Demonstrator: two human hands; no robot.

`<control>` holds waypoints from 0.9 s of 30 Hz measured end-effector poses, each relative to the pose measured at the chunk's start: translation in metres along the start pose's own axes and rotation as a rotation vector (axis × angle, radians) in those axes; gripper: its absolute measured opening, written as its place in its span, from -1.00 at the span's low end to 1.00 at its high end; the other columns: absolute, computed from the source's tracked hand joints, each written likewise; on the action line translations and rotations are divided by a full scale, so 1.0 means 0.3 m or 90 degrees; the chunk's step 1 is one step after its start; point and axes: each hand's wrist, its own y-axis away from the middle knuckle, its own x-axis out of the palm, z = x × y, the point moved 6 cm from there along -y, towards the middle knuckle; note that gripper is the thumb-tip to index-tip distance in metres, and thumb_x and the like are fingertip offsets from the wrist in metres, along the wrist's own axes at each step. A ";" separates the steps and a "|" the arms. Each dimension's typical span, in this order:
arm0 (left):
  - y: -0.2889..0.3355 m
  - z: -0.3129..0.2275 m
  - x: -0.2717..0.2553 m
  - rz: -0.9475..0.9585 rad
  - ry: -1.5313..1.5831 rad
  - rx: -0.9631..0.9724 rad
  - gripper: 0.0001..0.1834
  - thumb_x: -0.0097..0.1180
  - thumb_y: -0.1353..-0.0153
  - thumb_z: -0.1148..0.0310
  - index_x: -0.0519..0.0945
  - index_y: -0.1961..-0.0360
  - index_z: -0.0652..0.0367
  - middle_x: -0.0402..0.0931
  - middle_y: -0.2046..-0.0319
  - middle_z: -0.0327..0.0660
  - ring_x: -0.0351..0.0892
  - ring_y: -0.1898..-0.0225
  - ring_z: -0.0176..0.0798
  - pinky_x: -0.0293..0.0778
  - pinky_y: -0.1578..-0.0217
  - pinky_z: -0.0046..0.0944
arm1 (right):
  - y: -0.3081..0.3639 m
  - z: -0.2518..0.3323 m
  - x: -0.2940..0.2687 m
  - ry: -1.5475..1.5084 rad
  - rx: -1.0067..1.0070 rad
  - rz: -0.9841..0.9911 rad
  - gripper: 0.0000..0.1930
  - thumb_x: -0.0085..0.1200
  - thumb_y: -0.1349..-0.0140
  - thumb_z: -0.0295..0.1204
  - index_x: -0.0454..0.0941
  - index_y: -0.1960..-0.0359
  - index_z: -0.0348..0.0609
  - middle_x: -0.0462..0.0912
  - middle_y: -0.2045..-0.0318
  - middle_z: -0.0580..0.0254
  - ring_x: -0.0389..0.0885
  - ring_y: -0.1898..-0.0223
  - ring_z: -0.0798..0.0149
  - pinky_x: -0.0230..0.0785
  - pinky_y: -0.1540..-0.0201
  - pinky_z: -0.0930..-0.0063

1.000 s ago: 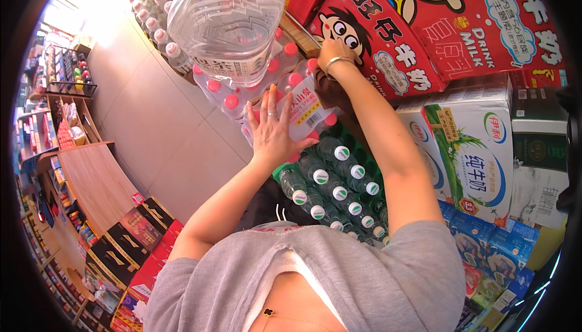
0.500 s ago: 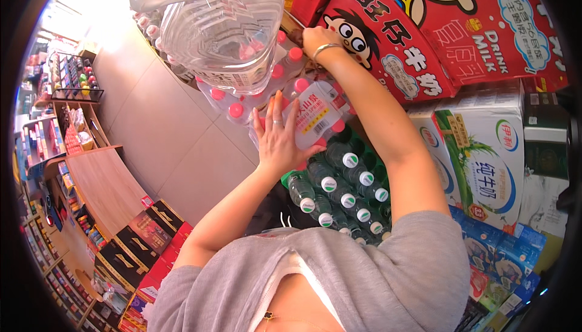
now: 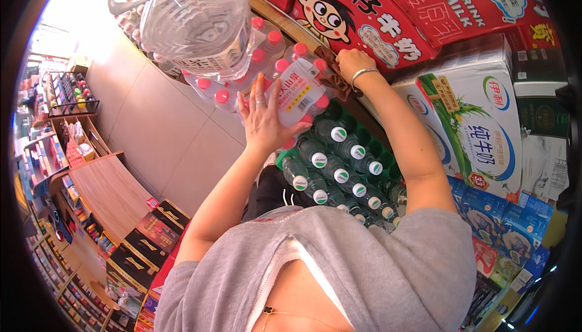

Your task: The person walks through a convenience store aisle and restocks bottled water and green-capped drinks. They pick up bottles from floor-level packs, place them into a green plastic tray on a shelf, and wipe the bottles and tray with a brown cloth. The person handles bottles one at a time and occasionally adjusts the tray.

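Note:
My left hand lies with fingers spread on a shrink-wrapped pack of water bottles with pinkish-red caps. My right hand, wearing a bangle, is closed on a crumpled brown cloth. That cloth rests on a wooden ledge between the bottle pack and the red milk cartons. Part of the cloth is hidden under my right fingers. On the far part of the bottles stands a large clear water jug with a handle.
Dark green bottles with white caps stand close before my body. A white milk carton sits right of my right forearm, with blue packages nearer. Tiled floor lies to the left, beyond it a wooden counter and stocked shelves.
My right hand has moved nearer along the wooden ledge with the brown cloth, which shows more now. The left hand stays on the bottle pack. The whole view has shifted slightly.

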 end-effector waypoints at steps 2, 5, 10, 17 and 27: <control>0.000 -0.001 0.004 0.000 -0.012 -0.005 0.26 0.43 0.37 -0.33 0.23 -0.38 0.03 -0.06 -0.44 0.04 0.03 -0.44 -0.01 -0.33 -0.37 0.29 | 0.034 -0.027 0.009 -0.008 0.001 -0.008 -0.71 -0.15 -0.30 -0.39 0.63 0.12 -0.18 0.66 0.10 -0.15 0.64 0.01 -0.12 0.51 0.00 0.03; -0.002 -0.003 0.011 0.004 -0.031 -0.011 0.26 0.43 0.37 -0.34 0.23 -0.38 0.01 -0.06 -0.44 0.03 0.03 -0.44 -0.01 -0.33 -0.37 0.28 | 0.093 -0.070 0.040 -0.022 0.009 -0.031 -0.72 -0.13 -0.29 -0.39 0.65 0.17 -0.19 0.67 0.15 -0.15 0.66 0.05 -0.13 0.52 0.02 0.02; -0.003 -0.010 0.018 -0.011 -0.054 -0.009 0.25 0.44 0.38 -0.33 0.24 -0.37 -0.02 -0.01 -0.42 0.03 0.07 -0.42 0.01 -0.28 -0.37 0.30 | 0.225 -0.194 0.127 -0.038 0.053 -0.044 -0.77 -0.05 -0.25 -0.35 0.68 0.25 -0.09 0.68 0.22 -0.13 0.65 0.12 -0.17 0.51 0.05 0.01; 0.002 -0.007 0.045 -0.056 -0.078 0.014 0.21 0.41 0.36 -0.37 0.27 -0.37 -0.10 0.04 -0.42 -0.01 0.18 -0.37 0.04 -0.24 -0.38 0.25 | 0.552 -0.472 0.199 -0.267 0.116 -0.031 -0.77 0.10 -0.23 -0.32 0.68 0.13 -0.04 0.67 0.20 -0.10 0.63 0.12 -0.13 0.47 0.03 0.09; 0.007 -0.013 0.062 -0.039 -0.130 0.029 0.13 0.35 0.23 -0.37 0.24 -0.39 -0.18 0.10 -0.41 -0.04 0.11 -0.42 -0.03 -0.21 -0.37 0.27 | 0.322 -0.260 0.664 -0.341 -0.240 -0.004 -0.43 0.15 -0.04 -0.60 0.54 -0.15 0.12 0.66 0.11 -0.04 0.59 -0.01 -0.07 0.40 -0.18 0.19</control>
